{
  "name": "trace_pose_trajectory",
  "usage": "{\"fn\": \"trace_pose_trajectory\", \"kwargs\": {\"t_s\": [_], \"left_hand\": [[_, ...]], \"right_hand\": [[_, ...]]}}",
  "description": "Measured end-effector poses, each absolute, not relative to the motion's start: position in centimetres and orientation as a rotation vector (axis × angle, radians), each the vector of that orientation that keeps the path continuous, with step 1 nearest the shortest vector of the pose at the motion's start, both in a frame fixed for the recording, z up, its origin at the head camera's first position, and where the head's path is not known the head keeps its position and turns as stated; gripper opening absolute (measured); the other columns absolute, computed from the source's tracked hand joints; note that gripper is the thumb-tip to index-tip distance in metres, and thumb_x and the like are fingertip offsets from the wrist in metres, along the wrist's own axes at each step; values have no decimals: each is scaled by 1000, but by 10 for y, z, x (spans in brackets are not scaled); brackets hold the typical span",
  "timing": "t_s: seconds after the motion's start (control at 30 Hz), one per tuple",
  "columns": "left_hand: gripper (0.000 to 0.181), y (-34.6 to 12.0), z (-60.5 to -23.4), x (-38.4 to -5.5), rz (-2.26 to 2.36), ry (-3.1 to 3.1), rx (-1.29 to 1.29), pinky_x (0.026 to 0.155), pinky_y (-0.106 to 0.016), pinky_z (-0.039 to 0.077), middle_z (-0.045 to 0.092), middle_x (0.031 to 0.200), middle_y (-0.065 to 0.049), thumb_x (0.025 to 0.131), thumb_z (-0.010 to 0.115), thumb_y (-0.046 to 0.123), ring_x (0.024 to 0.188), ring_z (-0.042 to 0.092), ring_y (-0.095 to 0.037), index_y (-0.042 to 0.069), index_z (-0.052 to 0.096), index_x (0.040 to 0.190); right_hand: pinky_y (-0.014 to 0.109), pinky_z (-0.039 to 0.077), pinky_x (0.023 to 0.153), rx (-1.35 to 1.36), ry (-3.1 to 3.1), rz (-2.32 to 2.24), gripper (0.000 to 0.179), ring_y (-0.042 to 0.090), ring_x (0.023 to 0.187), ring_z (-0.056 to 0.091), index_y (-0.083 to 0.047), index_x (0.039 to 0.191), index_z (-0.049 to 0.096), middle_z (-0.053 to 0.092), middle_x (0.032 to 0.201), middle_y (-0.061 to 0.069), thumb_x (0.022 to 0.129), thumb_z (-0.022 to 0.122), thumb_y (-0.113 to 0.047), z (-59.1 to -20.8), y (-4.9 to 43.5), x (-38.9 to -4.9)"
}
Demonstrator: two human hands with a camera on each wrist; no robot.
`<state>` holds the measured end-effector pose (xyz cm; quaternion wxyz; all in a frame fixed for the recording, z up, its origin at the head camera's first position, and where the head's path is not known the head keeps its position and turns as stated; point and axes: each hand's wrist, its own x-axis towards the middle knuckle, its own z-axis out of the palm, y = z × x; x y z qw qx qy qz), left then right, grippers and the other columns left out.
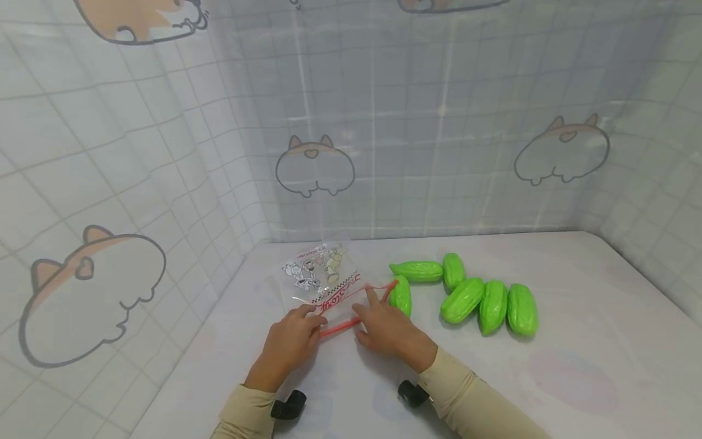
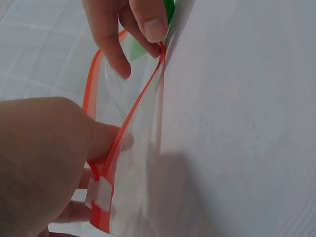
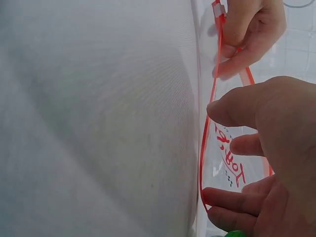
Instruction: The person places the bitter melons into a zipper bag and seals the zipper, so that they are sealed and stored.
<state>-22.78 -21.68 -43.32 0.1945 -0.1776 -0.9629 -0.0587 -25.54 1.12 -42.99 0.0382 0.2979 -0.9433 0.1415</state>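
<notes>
A clear slider zip bag (image 1: 334, 292) with printed cartoon figures and a red-edged mouth lies flat on the table, its mouth parted towards me. My left hand (image 1: 293, 341) grips the mouth's left end, beside the white slider (image 2: 102, 193). In the left wrist view, its thumb reaches inside the red edge while other fingers lie behind. My right hand (image 1: 386, 326) has its fingers spread at the right part of the mouth. Its thumb and lower fingers touch the red rim (image 3: 203, 163) in the right wrist view, with another finger within the opening.
Several bright green, ridged, gourd-like pieces (image 1: 493, 306) lie on the white table (image 1: 603, 317) to the right. One green piece (image 1: 402, 296) is close behind the right hand, near the bag's corner. Grid-patterned sheets (image 1: 395, 183) with cartoon animals enclose the back and sides.
</notes>
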Motion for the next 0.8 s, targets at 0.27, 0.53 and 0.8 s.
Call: {"fn": "trace_pose_trajectory", "kwargs": {"t_s": [0.27,0.53,0.8], "left_hand": [[31,-211,-435,-230,-203,-2642,-454,69,-48,57,69,112,-14,85,69,4,89,69,-34,6,73,116],[46,-211,-436,-229,-185,-2611,-431,66,-48,58,69,120,-15,84,73,4,90,71,-36,6,67,129],[53,-214,-438,-229,-213,-2513,-439,63,-47,58,69,122,-14,84,75,5,99,70,-34,9,63,135]], "right_hand": [[43,56,85,887,-2882,452,56,31,109,65,-12,145,53,33,154,26,95,67,-34,-431,11,-256],[47,52,93,930,-2892,419,52,34,122,60,-13,142,57,40,152,23,95,66,-34,-430,11,-256],[40,51,95,1033,-2861,299,38,24,111,63,-16,130,66,66,123,5,95,67,-32,-429,10,-255]]}}
